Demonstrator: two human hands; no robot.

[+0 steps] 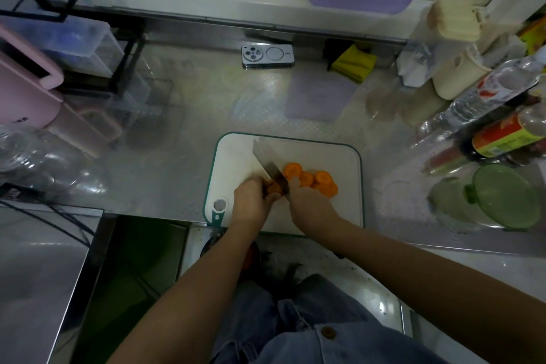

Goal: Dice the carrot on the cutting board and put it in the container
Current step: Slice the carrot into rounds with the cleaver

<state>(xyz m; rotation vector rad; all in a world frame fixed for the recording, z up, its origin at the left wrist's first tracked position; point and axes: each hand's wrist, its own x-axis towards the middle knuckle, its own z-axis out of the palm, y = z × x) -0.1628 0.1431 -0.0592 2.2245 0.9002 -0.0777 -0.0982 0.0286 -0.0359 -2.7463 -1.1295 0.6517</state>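
Centre frame, cutting board [339,213]: left hand [250,201] curled, pinning carrot [273,188]; right hand [308,201] wrapped round knife [268,162] handle. Slices [313,180] just right of blade.

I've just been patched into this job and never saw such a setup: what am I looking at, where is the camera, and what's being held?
No machine here: one camera worn on a person's head looks down at two bare hands. On the steel counter lies a white cutting board with a green rim. The left hand holds the uncut orange carrot piece steady; the right hand grips a broad steel cleaver, blade set against it. Cut orange carrot rounds lie beside the blade. A green-lidded container stands at right; a silver phone lies farther back.
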